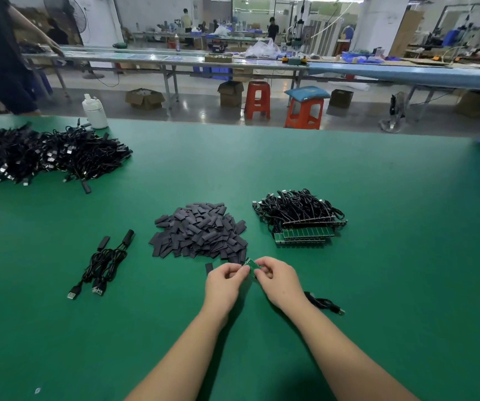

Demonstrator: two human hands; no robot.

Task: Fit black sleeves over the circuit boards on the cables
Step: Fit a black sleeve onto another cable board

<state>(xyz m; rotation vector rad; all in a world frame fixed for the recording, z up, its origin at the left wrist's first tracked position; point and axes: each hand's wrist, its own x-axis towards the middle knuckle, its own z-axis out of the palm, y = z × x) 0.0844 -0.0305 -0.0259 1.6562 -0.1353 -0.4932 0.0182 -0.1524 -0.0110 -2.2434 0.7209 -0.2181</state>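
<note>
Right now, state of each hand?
Left hand: pinching the green circuit board at its near edge.
Right hand: pinching the same board from the other side.

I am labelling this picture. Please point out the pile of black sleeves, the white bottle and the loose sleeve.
pile of black sleeves [201,231]: head view, pile middle.
white bottle [95,112]: head view, body.
loose sleeve [209,268]: head view, middle.

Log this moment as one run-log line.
step: sleeving | left hand: pinches circuit board | right hand: pinches circuit board | sleeve pile: ahead | sleeve: not yet on
</note>
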